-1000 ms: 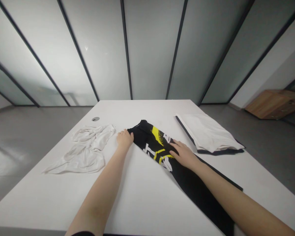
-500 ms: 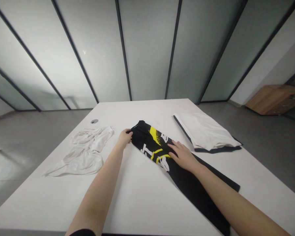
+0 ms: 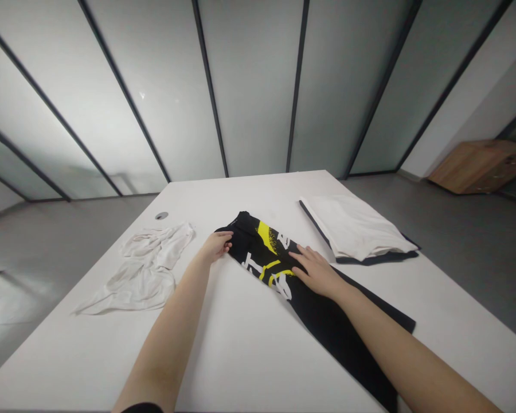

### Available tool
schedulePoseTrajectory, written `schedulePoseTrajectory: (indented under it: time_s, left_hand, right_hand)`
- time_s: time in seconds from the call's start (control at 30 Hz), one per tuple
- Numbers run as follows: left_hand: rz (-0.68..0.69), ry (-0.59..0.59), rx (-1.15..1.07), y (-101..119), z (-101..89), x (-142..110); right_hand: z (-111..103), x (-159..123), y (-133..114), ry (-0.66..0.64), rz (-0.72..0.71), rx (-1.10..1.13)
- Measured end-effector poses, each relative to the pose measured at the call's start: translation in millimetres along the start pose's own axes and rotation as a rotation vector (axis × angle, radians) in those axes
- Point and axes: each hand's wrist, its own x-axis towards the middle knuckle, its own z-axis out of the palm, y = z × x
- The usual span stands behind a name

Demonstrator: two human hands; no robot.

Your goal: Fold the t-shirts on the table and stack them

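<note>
A long black garment [image 3: 262,252] with yellow and white print lies folded in a diagonal strip on the white table [image 3: 241,350]. My left hand [image 3: 216,246] is at its upper left edge, with the fingers curled around the black cloth. My right hand [image 3: 316,274] rests flat on the printed part, fingers spread. Nearest to my left hand, a crumpled white cloth [image 3: 144,269] lies on the table, not touching it.
A folded white-and-black garment [image 3: 355,228] lies at the far right of the table. A round cable grommet [image 3: 161,215] is set near the far left edge. Grey floor surrounds the table, with a wooden cabinet [image 3: 481,166] by the glass wall.
The whole scene has slid slightly left and up in view as my head moved. Both hands stay on the black garment at about the same spots.
</note>
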Motion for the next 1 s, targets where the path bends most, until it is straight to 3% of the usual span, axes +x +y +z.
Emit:
schedulePoseTrajectory:
  time_s: [0.23, 0.5, 0.63, 0.7, 0.87, 1.0]
  left_hand:
    - [0.029, 0.139, 0.207, 4, 3.6, 30]
    - [0.288, 0.317, 0.434, 35, 1.9, 65]
    - [0.474, 0.427, 0.709, 34, 28.6, 61]
    - [0.495, 0.499, 0.87, 28, 48.5, 52]
    - [0.47, 0.394, 1.035, 1, 95.5, 16]
    - [0.411, 0.351, 1.107, -14, 110.6, 1]
  right_hand:
    - [-1, 11, -4, -0.093, 0.055, -0.013]
    - [4, 12, -27, -0.125, 0.076, 0.033]
    - [-4, 0, -29, -0.045, 0.014, 0.023]
    - [-13, -3, -28, -0.001, 0.038, 0.005]
    - [-32, -5, -24, -0.004, 0.211, 0.021]
    - [-36, -8, -21, -0.056, 0.186, 0.127]
